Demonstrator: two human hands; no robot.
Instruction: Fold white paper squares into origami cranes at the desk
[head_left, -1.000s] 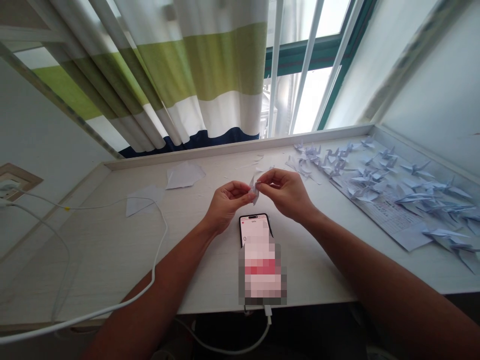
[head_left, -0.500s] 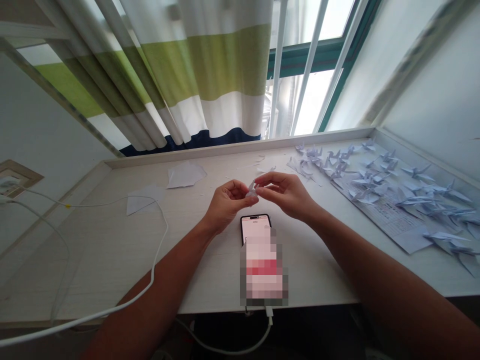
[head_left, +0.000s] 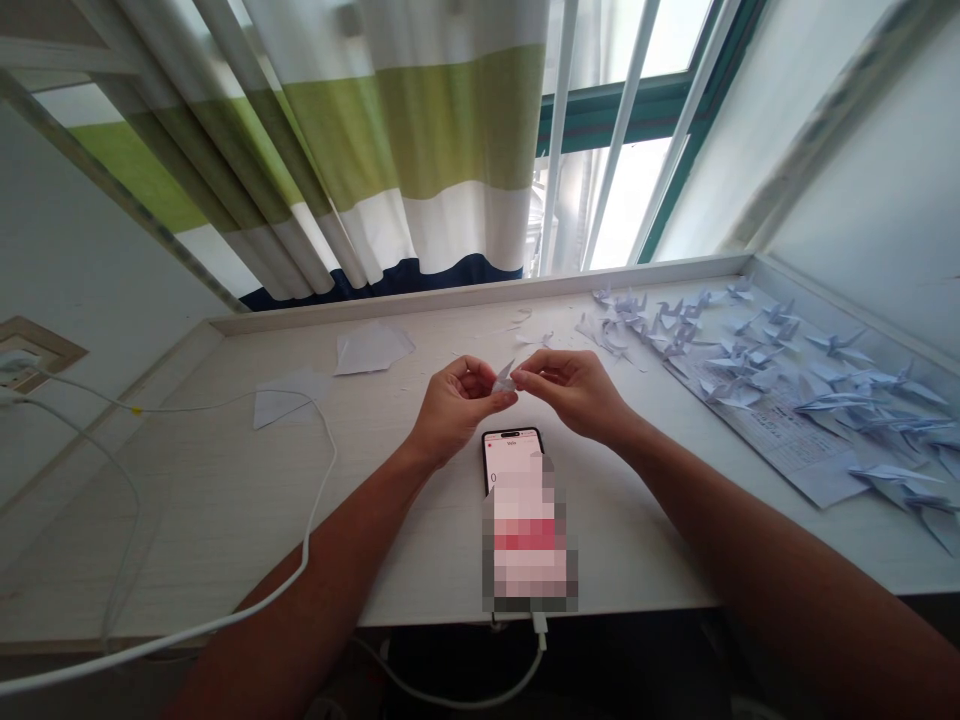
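Note:
Between my two hands is a small folded white paper crane, one pointed tip of it standing up. My left hand pinches its left side between thumb and curled fingers. From the right, my right hand closes thumb and forefinger on its other edge. The hands partly cover the crane, so its full shape is hidden. Just below them a phone lies face up on the white desk, its screen mostly blurred out.
Many folded paper cranes spread over the right side, some on a printed sheet. Loose white paper lies at the back left, with more paper nearer. A white cable loops across my left forearm. Paper scraps lie near the back edge.
My right fingers have come down slightly from the crane's upright tip to its right edge, leaving the tip more exposed. My left hand keeps its hold, nearly still.

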